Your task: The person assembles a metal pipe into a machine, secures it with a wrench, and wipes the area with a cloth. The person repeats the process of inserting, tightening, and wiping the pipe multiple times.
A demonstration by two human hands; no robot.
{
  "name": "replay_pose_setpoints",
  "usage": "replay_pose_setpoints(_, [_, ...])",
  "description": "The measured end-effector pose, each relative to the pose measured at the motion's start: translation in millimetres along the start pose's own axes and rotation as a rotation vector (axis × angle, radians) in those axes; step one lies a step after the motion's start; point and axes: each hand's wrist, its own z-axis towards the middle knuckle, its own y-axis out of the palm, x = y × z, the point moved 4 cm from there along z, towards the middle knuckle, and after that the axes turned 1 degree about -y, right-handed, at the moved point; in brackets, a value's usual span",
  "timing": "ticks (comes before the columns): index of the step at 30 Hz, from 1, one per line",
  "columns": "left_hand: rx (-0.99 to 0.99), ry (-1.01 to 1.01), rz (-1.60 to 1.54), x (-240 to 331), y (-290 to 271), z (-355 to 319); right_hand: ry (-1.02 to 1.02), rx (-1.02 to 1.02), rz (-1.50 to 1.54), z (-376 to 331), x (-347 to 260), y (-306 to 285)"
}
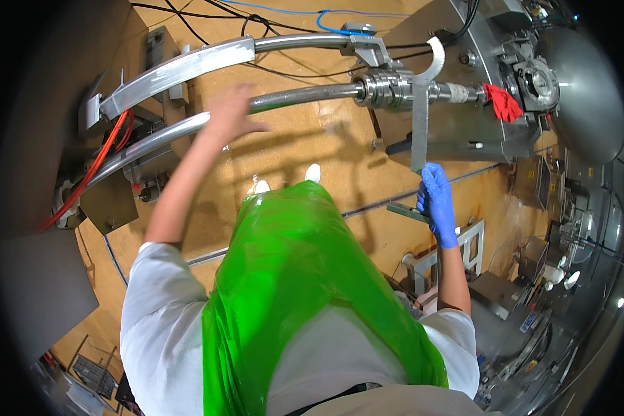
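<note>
My left hand (230, 118), bare and slightly blurred, is over the lower curved steel pipe (301, 96) with its fingers apart. Whether it touches the pipe I cannot tell. In a blue glove, my right hand (437, 197) is closed round a flat metal hook spanner (420, 132). The spanner's curved end rises across the pipe line, just right of a round threaded pipe coupling (385, 90). A narrow greenish bar (408, 211) sticks out leftward from the same hand; whether it belongs to the spanner is hidden.
Above runs a second curved rail (180, 73) with a flat metal cover. A red cloth (503, 104) hangs by a valve near the large steel machine (457, 132). Orange hoses (107, 152) hang at left. Black cables (256, 24) cross the tan floor (277, 156).
</note>
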Motion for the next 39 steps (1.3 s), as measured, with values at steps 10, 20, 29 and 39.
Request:
replay_pose_setpoints(10, [-0.03, -0.119, 0.204, -61, 18, -20, 0.017, -0.007, -0.173, 5, 27, -8])
replay_pose_setpoints(20, [-0.034, -0.128, 0.071, -68, 26, -20, -0.289, -0.031, -0.689, 8, 41, -19])
replay_pose_setpoints(29, [0.073, -0.072, 0.149, -66, 27, -30, -0.053, -0.004, -0.546, 28, 79, -23])
replay_pose_setpoints(39, [0.154, -0.015, 0.147, -62, 22, -29, -0.095, 0.063, -0.592, 56, 134, -15])
